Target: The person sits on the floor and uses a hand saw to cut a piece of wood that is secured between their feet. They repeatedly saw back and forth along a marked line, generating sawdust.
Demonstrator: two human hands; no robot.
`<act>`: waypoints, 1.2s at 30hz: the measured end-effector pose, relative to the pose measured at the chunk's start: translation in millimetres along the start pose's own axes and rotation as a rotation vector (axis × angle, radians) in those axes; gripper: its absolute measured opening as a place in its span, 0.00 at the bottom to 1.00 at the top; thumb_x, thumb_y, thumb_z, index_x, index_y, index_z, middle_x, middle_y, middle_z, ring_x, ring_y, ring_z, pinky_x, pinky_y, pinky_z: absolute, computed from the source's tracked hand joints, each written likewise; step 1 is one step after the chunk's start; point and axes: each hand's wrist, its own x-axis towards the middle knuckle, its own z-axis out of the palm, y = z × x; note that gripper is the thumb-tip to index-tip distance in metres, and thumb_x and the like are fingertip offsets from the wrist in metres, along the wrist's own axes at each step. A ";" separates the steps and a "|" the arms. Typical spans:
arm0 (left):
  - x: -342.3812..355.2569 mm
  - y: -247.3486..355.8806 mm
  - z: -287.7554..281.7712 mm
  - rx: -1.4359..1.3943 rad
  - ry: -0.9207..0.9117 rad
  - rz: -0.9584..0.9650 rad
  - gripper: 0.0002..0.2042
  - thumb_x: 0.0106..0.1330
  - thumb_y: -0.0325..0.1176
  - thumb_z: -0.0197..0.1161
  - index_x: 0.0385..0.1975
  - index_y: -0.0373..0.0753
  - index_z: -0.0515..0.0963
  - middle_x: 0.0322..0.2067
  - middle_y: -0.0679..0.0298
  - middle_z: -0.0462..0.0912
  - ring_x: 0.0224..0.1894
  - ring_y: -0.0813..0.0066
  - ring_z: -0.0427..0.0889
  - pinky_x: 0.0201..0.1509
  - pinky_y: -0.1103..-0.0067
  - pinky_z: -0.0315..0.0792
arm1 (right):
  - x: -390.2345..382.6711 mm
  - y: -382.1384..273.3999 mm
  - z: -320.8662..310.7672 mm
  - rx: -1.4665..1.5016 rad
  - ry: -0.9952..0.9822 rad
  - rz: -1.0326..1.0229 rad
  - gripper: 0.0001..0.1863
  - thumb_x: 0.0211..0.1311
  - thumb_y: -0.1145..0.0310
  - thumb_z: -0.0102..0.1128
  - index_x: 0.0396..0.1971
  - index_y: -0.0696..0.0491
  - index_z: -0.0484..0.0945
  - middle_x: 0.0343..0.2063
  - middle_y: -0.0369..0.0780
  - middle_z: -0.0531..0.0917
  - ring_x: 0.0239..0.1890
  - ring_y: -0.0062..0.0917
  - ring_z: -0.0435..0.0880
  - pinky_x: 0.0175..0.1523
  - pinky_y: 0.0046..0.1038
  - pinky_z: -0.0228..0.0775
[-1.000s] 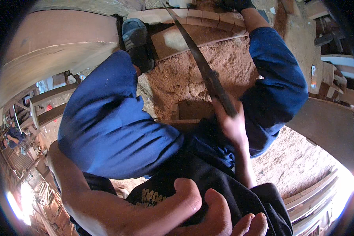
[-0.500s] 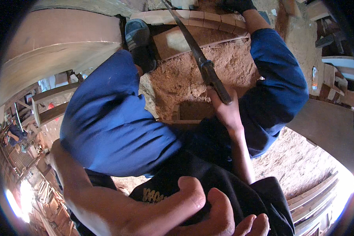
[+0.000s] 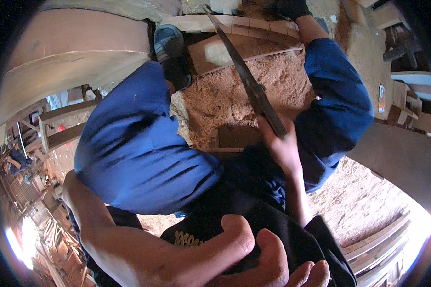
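Observation:
My right hand (image 3: 280, 148) is closed around the handle of a long, tapered hand tool (image 3: 246, 76). Its dark, narrow blade slants up and away to the left, over the dusty floor between my legs. Whether it is a saw or a file I cannot tell. The blade's far tip (image 3: 207, 10) lies against the view of a curved row of light wooden blocks (image 3: 246, 24); contact cannot be made out. Large and close at the lower edge, my left hand (image 3: 244, 258) has its thumb and bent fingers apart, and nothing shows in it.
My blue-trousered legs (image 3: 143, 148) spread to both sides, with a slippered foot (image 3: 168, 45) beside a flat board (image 3: 239, 52). A large wooden panel (image 3: 76, 38) stands at upper left. Timber scraps (image 3: 52, 234) lie lower left; another person (image 3: 17, 160) is far left. Planks (image 3: 378, 239) lie lower right.
The tool and my right hand have shifted slightly nearer to me and to the right, and the blade has rolled a little. My left hand has barely moved.

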 end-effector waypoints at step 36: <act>-1.1 -11.1 2.6 0.002 -0.001 0.032 0.10 0.54 0.32 0.62 0.36 0.39 0.79 0.31 0.65 0.73 0.32 0.74 0.75 0.28 0.78 0.71 | 29.6 -2.6 7.1 -0.038 0.007 0.115 0.08 0.61 0.69 0.61 0.32 0.59 0.78 0.21 0.34 0.76 0.27 0.16 0.70 0.34 0.24 0.66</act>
